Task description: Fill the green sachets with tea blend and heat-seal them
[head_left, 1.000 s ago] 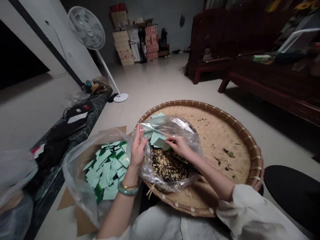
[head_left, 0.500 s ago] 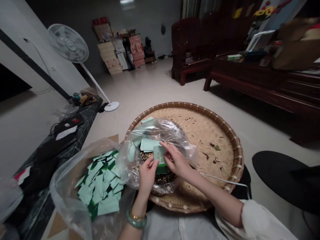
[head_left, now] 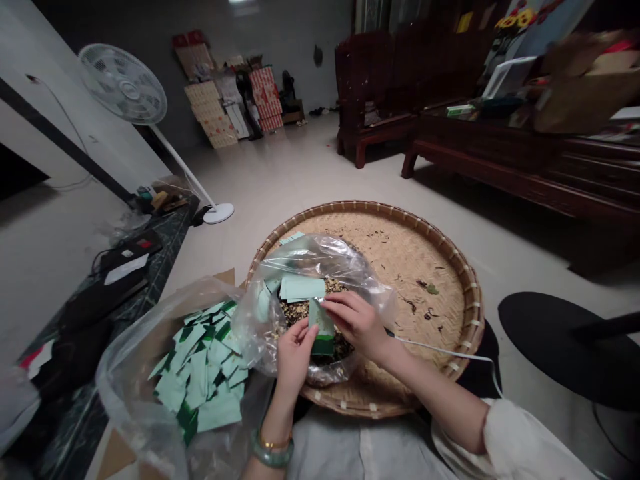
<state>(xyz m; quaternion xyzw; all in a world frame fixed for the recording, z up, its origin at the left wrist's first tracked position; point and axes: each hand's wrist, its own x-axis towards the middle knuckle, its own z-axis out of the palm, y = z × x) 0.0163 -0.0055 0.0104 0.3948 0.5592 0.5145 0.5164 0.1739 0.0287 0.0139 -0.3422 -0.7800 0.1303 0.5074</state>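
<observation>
My left hand (head_left: 295,363) and my right hand (head_left: 355,323) hold a mint-green packet with a dark green band (head_left: 321,330) upright between them, my right fingertips on its top edge. The packet stands above a clear plastic bag (head_left: 310,257) lying in a round woven bamboo basket (head_left: 415,267). Inside the bag are a dark, speckled loose mixture (head_left: 297,313) and a flat pale green packet (head_left: 303,288). Left of my left hand, a plastic-lined cardboard box (head_left: 135,380) holds a heap of similar packets (head_left: 197,370).
A black stool (head_left: 545,340) stands right of the basket, and a white cable (head_left: 450,353) crosses near my right arm. A dark stone ledge (head_left: 113,300) with black items runs along the left. Dark wooden furniture (head_left: 425,127) stands at the back right.
My hands have moved out of the bag's opening and now hold a packet upright between them. The packet has tilted slightly since half a second ago, and the view has swung left.
</observation>
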